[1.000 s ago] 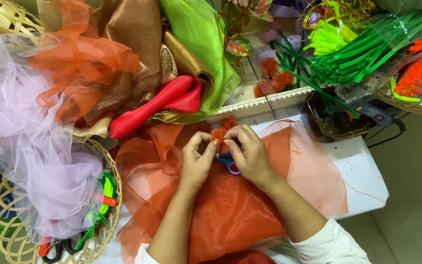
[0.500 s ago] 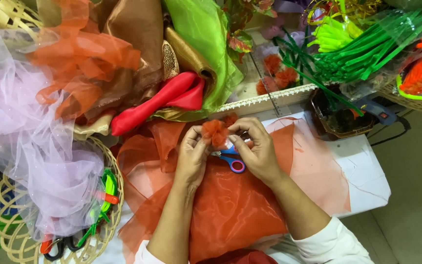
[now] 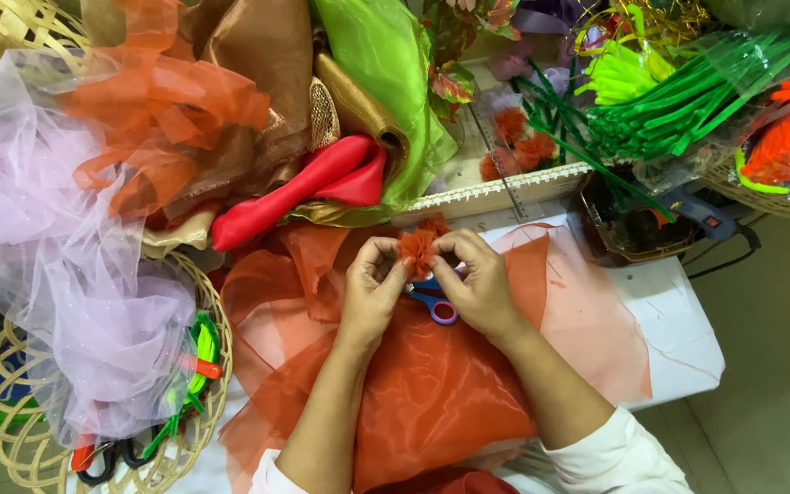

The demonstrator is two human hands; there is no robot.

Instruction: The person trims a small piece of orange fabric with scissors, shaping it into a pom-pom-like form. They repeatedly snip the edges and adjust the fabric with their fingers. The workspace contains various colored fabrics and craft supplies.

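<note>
Pinching an orange fabric puff (image 3: 419,245) between both hands' fingers (image 3: 386,261), near the table edge (image 3: 496,190).

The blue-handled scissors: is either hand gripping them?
No. The blue-handled scissors lie on the orange sheer fabric beneath both hands.

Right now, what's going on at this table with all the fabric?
A person is pinching a small orange fabric puff between the left hand and right hand, over a sheet of orange organza spread on the table. Blue-handled scissors lie just under the hands. Three similar puffs sit further back, beside green stems.
</note>
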